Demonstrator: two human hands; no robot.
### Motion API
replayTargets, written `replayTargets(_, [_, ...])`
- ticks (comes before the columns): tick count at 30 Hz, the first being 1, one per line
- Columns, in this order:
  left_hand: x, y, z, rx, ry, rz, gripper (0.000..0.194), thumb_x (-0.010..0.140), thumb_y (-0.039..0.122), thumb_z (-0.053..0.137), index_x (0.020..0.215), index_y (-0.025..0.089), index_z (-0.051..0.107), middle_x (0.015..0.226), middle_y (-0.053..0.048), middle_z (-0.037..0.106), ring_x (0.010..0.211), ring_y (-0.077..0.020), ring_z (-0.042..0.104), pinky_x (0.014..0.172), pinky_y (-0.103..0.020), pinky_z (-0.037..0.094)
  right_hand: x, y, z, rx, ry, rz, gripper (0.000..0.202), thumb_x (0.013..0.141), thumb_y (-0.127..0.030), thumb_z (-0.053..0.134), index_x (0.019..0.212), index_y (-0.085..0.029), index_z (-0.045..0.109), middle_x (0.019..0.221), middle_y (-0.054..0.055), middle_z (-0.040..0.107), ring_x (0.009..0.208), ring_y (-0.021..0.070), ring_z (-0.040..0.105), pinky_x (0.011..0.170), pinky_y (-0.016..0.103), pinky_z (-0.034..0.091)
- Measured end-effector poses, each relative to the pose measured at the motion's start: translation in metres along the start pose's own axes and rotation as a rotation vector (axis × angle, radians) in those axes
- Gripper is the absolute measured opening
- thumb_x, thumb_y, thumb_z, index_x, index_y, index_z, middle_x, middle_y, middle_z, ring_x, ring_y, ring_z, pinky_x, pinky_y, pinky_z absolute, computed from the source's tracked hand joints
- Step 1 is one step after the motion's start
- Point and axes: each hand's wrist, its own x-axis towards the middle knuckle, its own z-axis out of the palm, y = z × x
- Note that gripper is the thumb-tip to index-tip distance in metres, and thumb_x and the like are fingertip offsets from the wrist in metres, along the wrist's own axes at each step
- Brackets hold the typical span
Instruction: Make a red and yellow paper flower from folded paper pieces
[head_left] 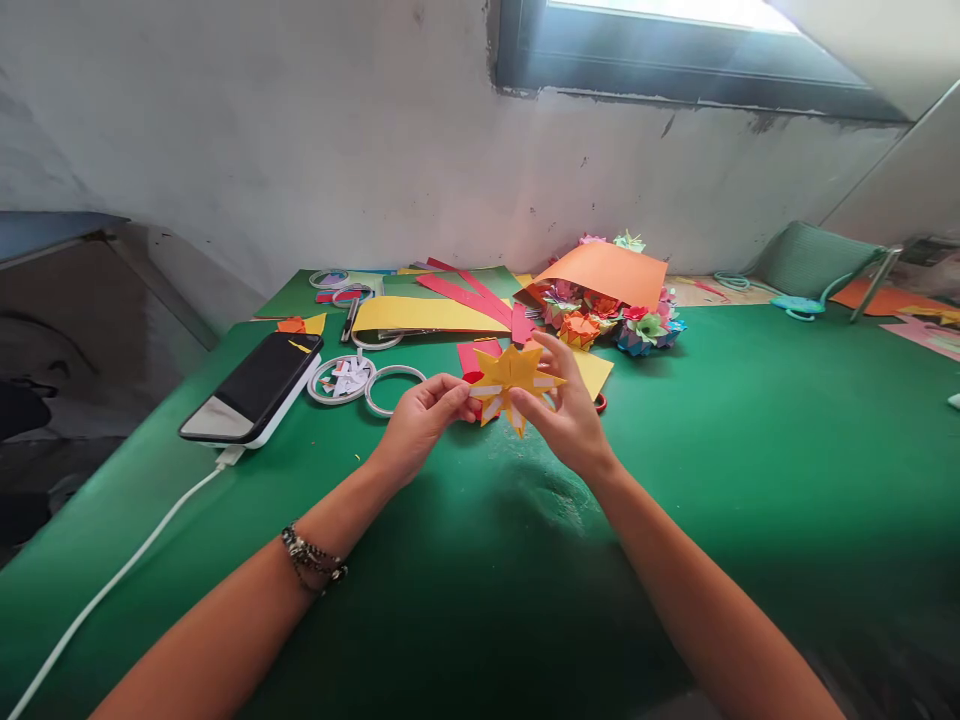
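Observation:
A yellow paper flower point(511, 372) with pointed petals and white strips on several of them is held up above the green table. My left hand point(429, 412) pinches the tip of a petal on its left side. Around its right side curl the thumb and fingers of my right hand point(568, 415), the thumb pressing near the middle. Behind the flower lies some red paper point(471, 357), partly hidden. A yellow sheet point(595, 372) and a bit of a red handle or ring point(601, 403) show beyond my right hand.
A phone point(251, 388) on a white power bank with a cable lies at left. Tape rolls point(396, 372), one holding paper scraps point(351, 376), sit nearby. Paper strips point(431, 314) and finished paper flowers point(649, 328) under an orange sheet point(607, 270) lie toward the wall.

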Motion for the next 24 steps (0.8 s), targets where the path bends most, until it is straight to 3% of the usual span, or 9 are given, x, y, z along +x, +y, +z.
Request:
replayTargets(3, [0.000,0.001,0.002,0.075,0.032,-0.029,0.021,0.063,0.035,0.060,0.067,0.016,0.053,0.056,0.003,0.058,0.052,-0.0095,0.053,0.060,-0.024,0.044,-0.002,0.002,0.006,0.192,-0.151,0.116,0.046,0.072,-0.028,0.058,0.114,-0.025,0.039,0.098,0.004,0.055,0.089,0.0171,0.058,0.074,0.031,0.051])
replayTargets(12, [-0.006,-0.001,0.005,0.678,0.054,0.181,0.034,0.069,0.047,0.056,0.059,0.017,0.043,0.053,0.005,0.045,0.048,-0.0081,0.042,0.046,-0.021,0.031,-0.005,0.000,0.015,0.198,-0.181,0.147,0.031,0.072,-0.015,0.051,0.102,-0.022,0.044,0.092,0.003,0.056,0.078,0.0125,0.060,0.064,0.024,0.055])
replayTargets(16, [-0.005,-0.003,0.002,0.670,0.034,0.189,0.033,0.072,0.045,0.054,0.058,0.017,0.044,0.051,0.005,0.046,0.047,-0.0086,0.044,0.046,-0.021,0.033,-0.007,-0.001,0.015,0.198,-0.211,0.112,0.031,0.074,-0.013,0.050,0.103,-0.023,0.044,0.097,0.003,0.056,0.088,0.0125,0.060,0.074,0.025,0.055])
replayTargets(24, [-0.005,0.001,0.002,0.629,0.001,0.187,0.030,0.074,0.042,0.053,0.060,0.016,0.051,0.052,0.002,0.055,0.047,-0.0100,0.049,0.048,-0.021,0.039,-0.009,-0.004,0.013,0.159,-0.224,0.105,0.030,0.076,-0.016,0.049,0.104,-0.023,0.044,0.099,0.004,0.056,0.092,0.0145,0.057,0.075,0.028,0.054])
